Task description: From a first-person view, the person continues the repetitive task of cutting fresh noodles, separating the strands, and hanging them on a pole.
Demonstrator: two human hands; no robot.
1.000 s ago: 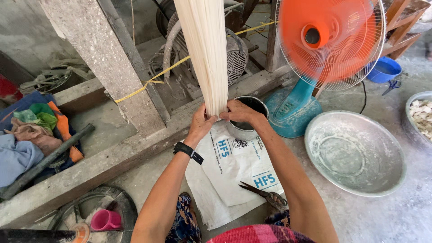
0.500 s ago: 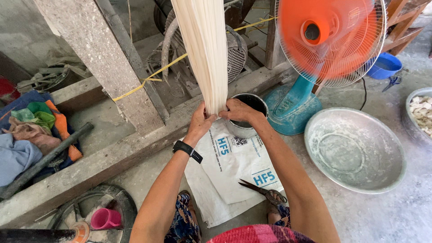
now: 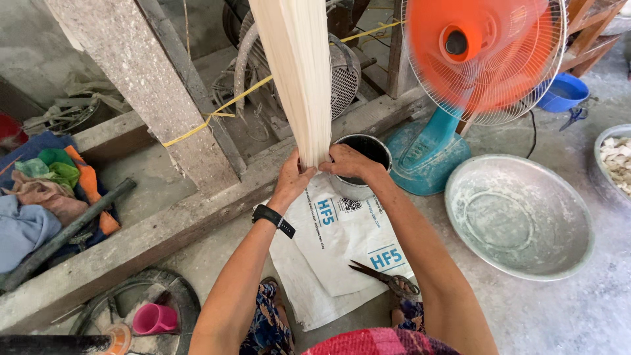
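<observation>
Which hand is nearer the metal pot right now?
Right. The right hand grips the noodle bundle directly over the metal pot; the left hand grips beside it, farther off.

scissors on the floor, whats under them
The scissors lie on a white printed sack spread on the concrete floor. Their handles sit at the sack's edge, partly hidden by the right forearm.

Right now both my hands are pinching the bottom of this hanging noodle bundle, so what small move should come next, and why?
Probably reach the right hand down for the scissors on the white sack. Both it and the left hand pinch the noodle bundle at its lower end above the metal pot, so a trim looks likely.
</observation>
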